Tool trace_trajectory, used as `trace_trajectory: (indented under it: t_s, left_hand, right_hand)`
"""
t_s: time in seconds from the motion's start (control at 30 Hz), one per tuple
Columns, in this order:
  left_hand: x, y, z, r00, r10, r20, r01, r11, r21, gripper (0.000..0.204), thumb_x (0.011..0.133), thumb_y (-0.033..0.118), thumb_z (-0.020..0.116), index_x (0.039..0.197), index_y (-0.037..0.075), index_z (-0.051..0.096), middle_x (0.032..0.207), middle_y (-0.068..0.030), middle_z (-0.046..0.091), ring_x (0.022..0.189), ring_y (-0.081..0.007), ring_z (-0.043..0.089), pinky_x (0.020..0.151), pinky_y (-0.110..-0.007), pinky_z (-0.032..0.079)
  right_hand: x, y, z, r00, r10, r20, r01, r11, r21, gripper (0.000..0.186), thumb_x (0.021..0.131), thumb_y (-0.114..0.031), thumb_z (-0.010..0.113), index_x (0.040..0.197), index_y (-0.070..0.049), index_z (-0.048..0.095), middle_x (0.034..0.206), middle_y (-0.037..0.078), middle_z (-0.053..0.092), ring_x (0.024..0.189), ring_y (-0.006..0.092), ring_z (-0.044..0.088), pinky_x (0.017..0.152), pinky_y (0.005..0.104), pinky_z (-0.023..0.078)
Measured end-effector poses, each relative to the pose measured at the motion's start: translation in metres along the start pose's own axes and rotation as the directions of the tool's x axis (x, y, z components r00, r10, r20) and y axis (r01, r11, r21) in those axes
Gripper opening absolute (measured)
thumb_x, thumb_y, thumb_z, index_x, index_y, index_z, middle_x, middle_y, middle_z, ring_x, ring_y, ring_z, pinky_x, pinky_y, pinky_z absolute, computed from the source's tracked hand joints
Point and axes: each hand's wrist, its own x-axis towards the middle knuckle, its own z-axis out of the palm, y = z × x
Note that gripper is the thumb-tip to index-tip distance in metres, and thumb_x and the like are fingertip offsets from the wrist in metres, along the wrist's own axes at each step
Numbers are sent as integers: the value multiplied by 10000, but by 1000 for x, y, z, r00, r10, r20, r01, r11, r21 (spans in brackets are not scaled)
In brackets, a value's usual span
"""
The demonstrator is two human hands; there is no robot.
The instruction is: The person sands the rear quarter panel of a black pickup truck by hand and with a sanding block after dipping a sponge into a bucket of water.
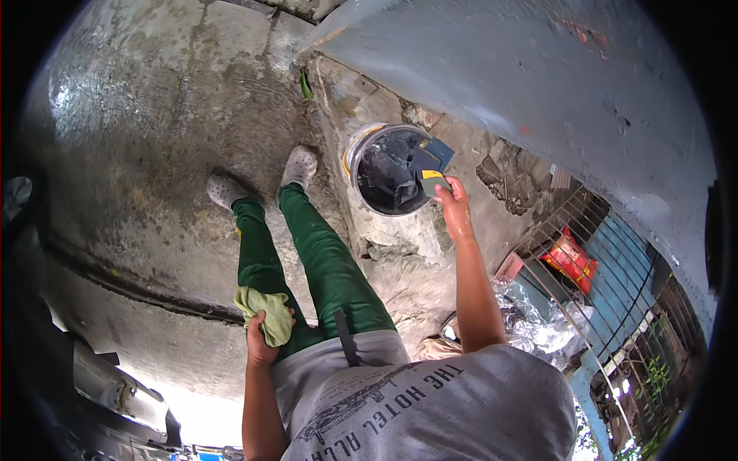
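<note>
The left hand (261,343) grips a crumpled, light green cloth (269,309), and the right hand (455,206) pinches a thin, grey-and-yellow sheet (436,184).

This looks like an outdoor yard or passage: worn, damp-stained concrete (154,154) spreads over the left side, a dark groove (146,296) cuts across its near part, a scuffed blue-grey wall (523,77) rises at far right, a bucket (354,170) sits on a rough ledge (393,234), and green leaves (657,375) show by metal bars (615,288) at near right.
</note>
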Motion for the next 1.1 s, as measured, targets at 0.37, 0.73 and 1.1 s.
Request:
trace_trajectory:
  t_s: [0.37, 0.73, 1.1]
  left_hand:
    - [-1, 6, 3, 1000, 16, -1, -16, 1000, 21, 675, 925, 404, 649, 1452, 4, 516, 1296, -201, 672, 1222, -383, 660, 1052, -521, 530]
    - [-4, 15, 9, 999, -17, 44, 18, 1000, -8, 675, 928, 371, 666, 1467, 1, 502, 1332, -207, 661, 1264, -393, 637, 1095, -541, 498]
    - [46, 28, 119, 993, 58, 101, -110, 751, 652, 600, 932, 109, 698, 1481, -27, 497, 1367, -116, 643, 1259, -208, 617, 1061, -347, 494]
  right_hand:
    - [-5, -17, 57, 945, -305, 119, 292, 620, -728, 424, 967, -125, 667, 1391, -118, 646, 1517, 186, 540, 1359, 448, 534, 1143, 473, 445]
    - [126, 40, 140, 986, 140, -86, -162, 743, -650, 577, 980, -434, 610, 1307, 40, 640, 1356, 349, 614, 1292, 497, 582, 1115, 506, 462]
    - [-15, -15, 25, 984, 98, -146, -52, 955, 291, 384, 1068, -291, 612, 1266, 37, 631, 1295, 156, 644, 1149, 234, 658, 901, 430, 622]
